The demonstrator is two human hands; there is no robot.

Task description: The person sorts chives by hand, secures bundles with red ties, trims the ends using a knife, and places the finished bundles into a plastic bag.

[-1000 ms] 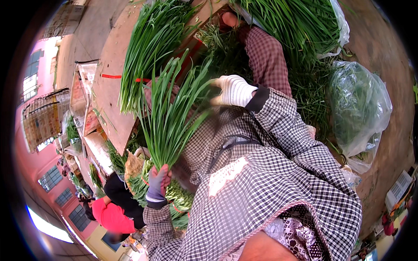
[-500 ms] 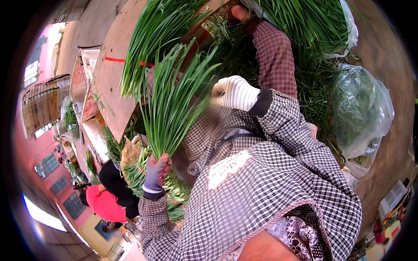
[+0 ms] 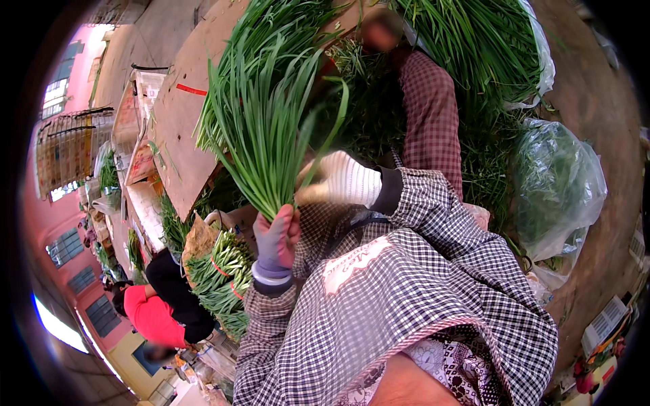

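My left hand [image 3: 276,240], in a grey-and-pink glove, is closed round the base of a bunch of long green chives [image 3: 267,128]. The leaves fan up and away from it. Beside the lower part of the bunch is my right hand [image 3: 342,179], in a white knitted glove, its fingers curled and partly blurred. One bent chive leaf [image 3: 344,108] arcs away from the bunch and runs down to these fingers, which seem to pinch it. Behind the bunch, more loose chives [image 3: 284,27] lie on a wooden board [image 3: 179,122].
Tied bundles of greens [image 3: 220,277] with red bands sit left of my lap. A large chive pile [image 3: 474,47] lies at the far right, above a clear plastic bag [image 3: 558,189]. Leaf scraps [image 3: 487,162] cover the ground by my leg. A person in red [image 3: 156,318] sits at left.
My left hand has moved up and right with the chives. My right hand has come down and left to the bunch's lower side, and a leaf now bends toward it.
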